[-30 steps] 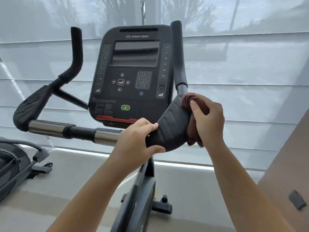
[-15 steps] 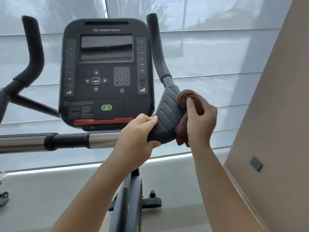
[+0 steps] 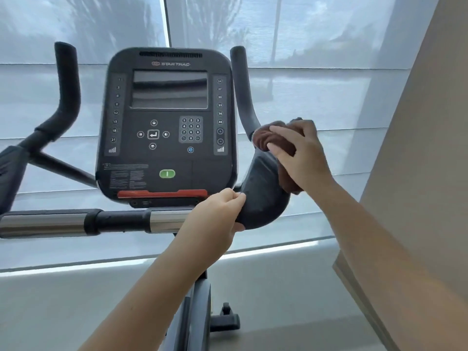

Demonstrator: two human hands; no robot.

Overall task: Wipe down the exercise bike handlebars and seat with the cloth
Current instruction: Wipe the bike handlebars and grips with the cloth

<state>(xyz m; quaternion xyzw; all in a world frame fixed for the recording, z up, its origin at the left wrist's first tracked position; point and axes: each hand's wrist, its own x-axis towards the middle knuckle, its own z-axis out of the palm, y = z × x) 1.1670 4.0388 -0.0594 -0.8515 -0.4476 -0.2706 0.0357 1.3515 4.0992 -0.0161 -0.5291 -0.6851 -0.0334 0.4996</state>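
The exercise bike's black right elbow pad curves up into the right handlebar horn. My right hand grips a bunched brown cloth against the top of that pad, where the horn begins. My left hand curls round the pad's lower left end, next to the chrome crossbar. The left handlebar horn rises at the far left. The seat is out of view.
The black console with screen, keypad and green button sits between the horns. The bike's column and foot stand below on a pale floor. A beige wall is close on the right; window blinds fill the background.
My right hand has slid the cloth up the pad from its right side to the top by the horn. My left hand stays on the pad's lower end. The view has shifted.
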